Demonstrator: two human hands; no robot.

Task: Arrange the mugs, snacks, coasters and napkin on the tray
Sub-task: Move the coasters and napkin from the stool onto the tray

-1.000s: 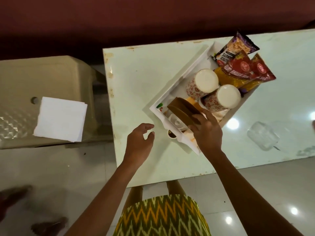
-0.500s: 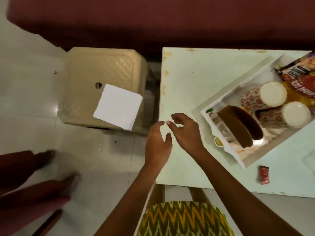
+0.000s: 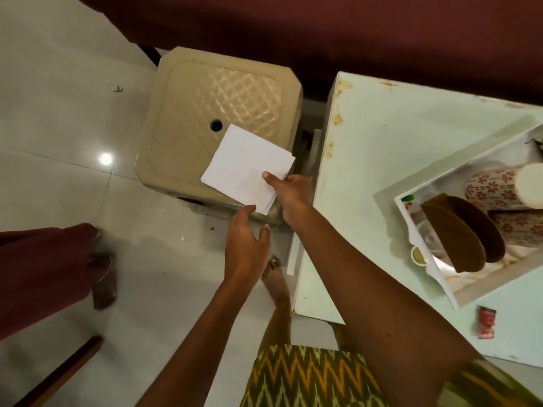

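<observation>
a white folded napkin point(image 3: 245, 167) lies corner-on atop a beige stool point(image 3: 219, 113), its near edge pinched under the right hand's point(image 3: 291, 190) thumb; the left hand point(image 3: 245, 249) hovers open, fingertips just beneath its corner.

Bare stool point(image 3: 188, 92) beyond napkin point(image 3: 244, 163)

The right edge cuts off the tray point(image 3: 423, 186) and mugs point(image 3: 493, 189).

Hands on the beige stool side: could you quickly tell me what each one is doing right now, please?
Left hand: open, empty, just below the white folded paper napkin.
Right hand: pinching the napkin's edge.
</observation>
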